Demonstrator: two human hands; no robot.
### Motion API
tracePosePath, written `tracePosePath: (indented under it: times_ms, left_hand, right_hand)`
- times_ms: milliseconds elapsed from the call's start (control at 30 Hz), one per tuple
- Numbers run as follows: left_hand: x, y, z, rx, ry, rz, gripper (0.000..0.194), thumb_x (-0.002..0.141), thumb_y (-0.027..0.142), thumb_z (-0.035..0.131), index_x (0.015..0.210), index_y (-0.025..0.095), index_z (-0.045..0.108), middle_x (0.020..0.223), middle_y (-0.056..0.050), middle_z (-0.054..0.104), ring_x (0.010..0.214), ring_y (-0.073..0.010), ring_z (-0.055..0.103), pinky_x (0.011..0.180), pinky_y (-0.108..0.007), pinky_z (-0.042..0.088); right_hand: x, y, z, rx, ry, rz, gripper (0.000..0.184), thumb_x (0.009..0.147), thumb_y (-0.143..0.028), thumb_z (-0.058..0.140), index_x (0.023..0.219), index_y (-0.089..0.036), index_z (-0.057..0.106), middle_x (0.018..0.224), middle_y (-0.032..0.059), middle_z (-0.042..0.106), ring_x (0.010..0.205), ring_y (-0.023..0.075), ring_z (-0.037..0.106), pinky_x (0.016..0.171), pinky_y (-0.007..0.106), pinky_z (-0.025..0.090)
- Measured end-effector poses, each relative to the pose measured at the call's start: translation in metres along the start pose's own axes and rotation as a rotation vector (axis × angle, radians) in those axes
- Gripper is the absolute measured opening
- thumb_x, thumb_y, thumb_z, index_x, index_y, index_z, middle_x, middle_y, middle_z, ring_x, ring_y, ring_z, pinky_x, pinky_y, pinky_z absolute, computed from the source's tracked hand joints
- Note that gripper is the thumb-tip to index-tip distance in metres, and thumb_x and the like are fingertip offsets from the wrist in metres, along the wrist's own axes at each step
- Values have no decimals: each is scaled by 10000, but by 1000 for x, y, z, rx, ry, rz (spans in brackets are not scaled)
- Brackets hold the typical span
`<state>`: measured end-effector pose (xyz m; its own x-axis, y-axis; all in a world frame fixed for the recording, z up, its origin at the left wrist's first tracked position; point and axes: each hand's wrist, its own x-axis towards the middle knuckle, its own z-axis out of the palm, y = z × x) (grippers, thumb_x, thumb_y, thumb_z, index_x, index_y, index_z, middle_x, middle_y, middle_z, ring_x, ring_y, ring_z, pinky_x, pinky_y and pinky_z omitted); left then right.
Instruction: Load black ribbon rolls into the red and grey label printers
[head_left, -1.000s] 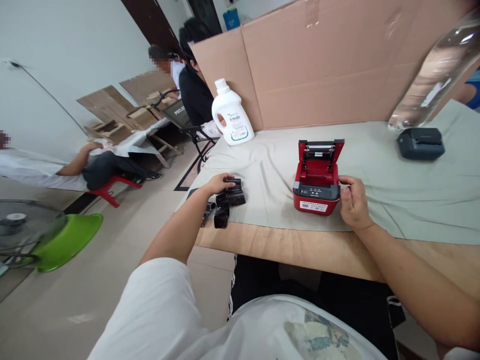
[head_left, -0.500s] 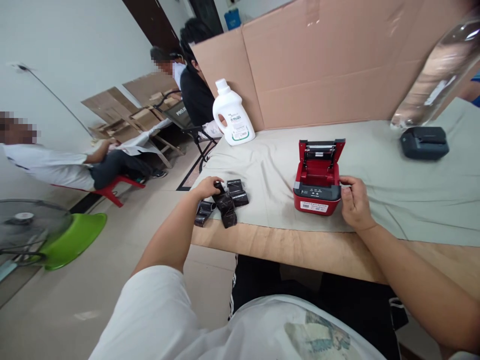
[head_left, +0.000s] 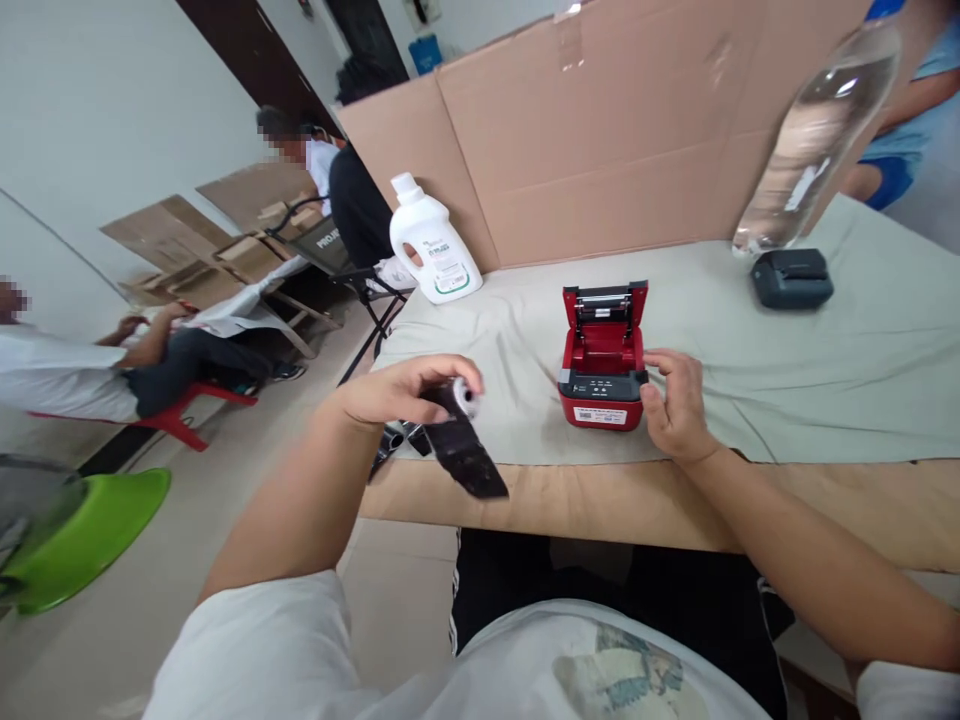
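Note:
A small red printer (head_left: pixel 602 370) with its lid open stands on the grey cloth (head_left: pixel 787 380) near the table's front edge. My right hand (head_left: pixel 675 405) rests against the printer's right side, fingers curled on its front corner. My left hand (head_left: pixel 397 390) is raised above the table's left corner and grips a black-wrapped paper roll (head_left: pixel 461 440), whose loose dark wrapper hangs down. More black rolls (head_left: pixel 397 437) lie under that hand on the table edge.
A white detergent jug (head_left: pixel 433 243) stands at the back left before a cardboard wall (head_left: pixel 600 130). A clear plastic bottle (head_left: pixel 814 130) and a dark printer (head_left: pixel 791 278) sit at the far right. People sit on chairs to the left; a green stool (head_left: pixel 90 535) is on the floor.
My left hand has lifted one black roll off the pile and brought it up and to the right. My right hand stays on the red printer. The view shifted a little.

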<state>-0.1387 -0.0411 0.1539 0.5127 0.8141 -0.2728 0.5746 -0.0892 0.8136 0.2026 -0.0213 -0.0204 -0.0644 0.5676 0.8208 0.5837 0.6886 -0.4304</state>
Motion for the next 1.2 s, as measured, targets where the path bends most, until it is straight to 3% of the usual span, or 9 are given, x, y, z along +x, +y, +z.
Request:
tracePosePath:
  times_ms: [67, 133, 267, 367, 467, 700, 933, 1200]
  left_hand:
    - [22, 23, 24, -4, -164, 93, 401, 585, 311, 796, 970, 221, 728, 931, -84, 684, 843, -242, 639, 753, -357, 515]
    - [49, 37, 46, -14, -208, 200, 449, 618, 314, 802, 1048, 221, 717, 973, -88, 694, 897, -249, 655, 795, -363, 521]
    - [115, 41, 71, 61, -132, 392, 436, 706, 219, 721, 1137, 215, 656, 1175, -84, 656, 1092, -239, 607, 962, -386, 472]
    - [160, 29, 77, 201, -64, 420, 452, 683, 108, 661, 1122, 213, 636, 1208, -65, 630, 1139, -217, 574, 1011, -383, 442]
    - [187, 17, 82, 307, 2, 396, 495, 638, 54, 638, 1108, 206, 616, 1160, -56, 637, 1105, -205, 586, 992, -364, 458]
    - [198, 6, 88, 498, 108, 254, 383, 642, 138, 692, 1012, 186, 601, 1041, -36, 669, 967, -200, 624, 890, -329, 494]
    - [197, 0, 90, 366, 177, 275, 319, 632, 171, 738, 916, 182, 596, 963, -13, 663, 908, -176, 621, 837, -304, 495]
    - [197, -1, 90, 390, 101, 294, 226, 748, 270, 711, 940, 184, 628, 981, -25, 691, 909, -180, 637, 840, -310, 495]
  right_hand:
    - [2, -7, -2, -24, 3, -73, 357, 907, -364, 516, 1232, -218, 484, 1193, 141, 569, 1114, 310, 540, 957, 550, 437]
    - [2, -11, -3, -43, -1, -126, 484, 846, -409, 620, 1268, -241, 451, 1229, 138, 554, 1137, 326, 532, 966, 567, 432]
    - [-3, -11, -3, -43, 0, -178, 579, 779, -408, 711, 1288, -299, 456, 1307, 114, 528, 1195, 331, 503, 984, 582, 422]
    - [-7, -8, -2, -55, -36, -219, 410, 788, -302, 696, 1178, -334, 575, 1268, 69, 567, 1192, 306, 510, 973, 553, 446]
    - [-7, -8, -3, -76, -108, -258, 251, 798, -232, 668, 1031, -326, 663, 1144, 42, 640, 1134, 275, 549, 932, 500, 489]
    - [-2, -10, -4, -76, -100, -285, 177, 812, -192, 637, 947, -287, 702, 1028, 31, 691, 1057, 247, 582, 883, 452, 521]
    - [1, -10, -7, -39, -81, -288, 208, 803, -144, 649, 971, -256, 698, 992, 53, 701, 1035, 245, 570, 881, 441, 507]
    - [1, -10, -6, -58, -89, -248, 175, 806, -145, 633, 928, -245, 708, 981, 45, 703, 1010, 233, 589, 883, 425, 507]
